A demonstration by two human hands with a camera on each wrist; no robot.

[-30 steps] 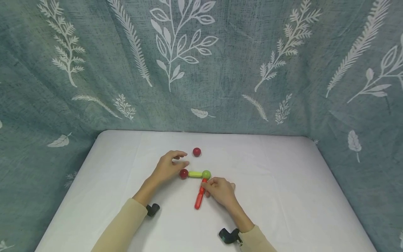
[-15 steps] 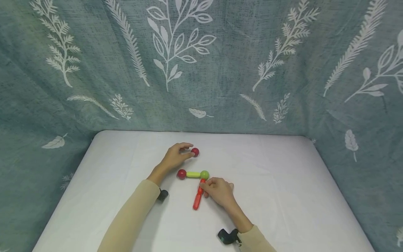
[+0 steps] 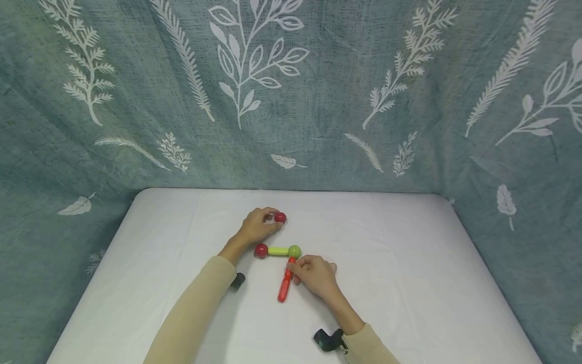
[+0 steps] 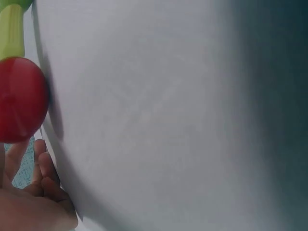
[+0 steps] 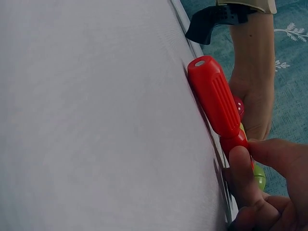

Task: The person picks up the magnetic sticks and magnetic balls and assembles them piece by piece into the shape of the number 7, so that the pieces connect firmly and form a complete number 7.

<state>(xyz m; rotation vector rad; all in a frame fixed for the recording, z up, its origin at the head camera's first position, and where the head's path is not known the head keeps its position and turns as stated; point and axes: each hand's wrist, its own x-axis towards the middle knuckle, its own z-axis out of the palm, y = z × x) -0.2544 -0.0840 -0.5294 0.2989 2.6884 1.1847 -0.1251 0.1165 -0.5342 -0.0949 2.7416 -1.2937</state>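
Observation:
At the far side of the group, my left hand (image 3: 259,225) pinches a loose red ball (image 3: 280,217) between thumb and fingers. In the left wrist view that hand (image 4: 36,202) shows behind another red ball (image 4: 21,98). This second red ball (image 3: 261,251) is in line with a yellow-green ridged stick (image 3: 278,251) and a green ball (image 3: 294,251). From the green ball a red ridged toy stick (image 3: 284,290) slants toward me, narrowed midway, with a hole in its near end. My right hand (image 3: 316,275) pinches its upper part between thumb and fingers.
All of it lies on a white-covered table (image 3: 386,253). A teal curtain (image 3: 327,151) with white leaf prints hangs behind and at the sides. Black wrist cameras, one on the right wrist (image 3: 328,340), jut out beside the sleeves.
My left hand has moved from beside the nearer red ball up to the far one, and its fingers have closed round it. The right hand has stayed on the red stick.

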